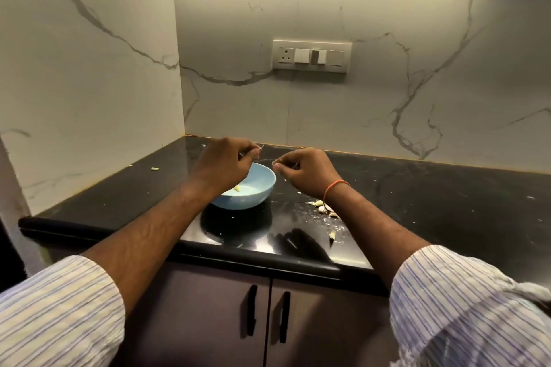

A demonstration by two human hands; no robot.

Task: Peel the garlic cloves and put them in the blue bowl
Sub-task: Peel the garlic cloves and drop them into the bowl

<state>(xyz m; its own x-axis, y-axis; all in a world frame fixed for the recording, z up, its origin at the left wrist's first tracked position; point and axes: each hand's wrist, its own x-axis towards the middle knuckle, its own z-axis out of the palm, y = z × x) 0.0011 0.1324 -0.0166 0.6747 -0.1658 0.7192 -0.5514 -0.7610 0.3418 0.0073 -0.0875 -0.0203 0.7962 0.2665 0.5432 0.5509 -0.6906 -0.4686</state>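
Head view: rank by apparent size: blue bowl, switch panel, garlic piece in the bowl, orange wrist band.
1. switch panel and blue bowl: look alike; the left hand covers part of the bowl, so unranked.
2. orange wrist band
3. garlic piece in the bowl, smallest.

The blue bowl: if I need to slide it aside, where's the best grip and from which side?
Pinch the blue bowl at its right rim, coming from the right. That edge is bare and open, while the left forearm crosses over its left side. Only the right hand is near; it would have to let go first.
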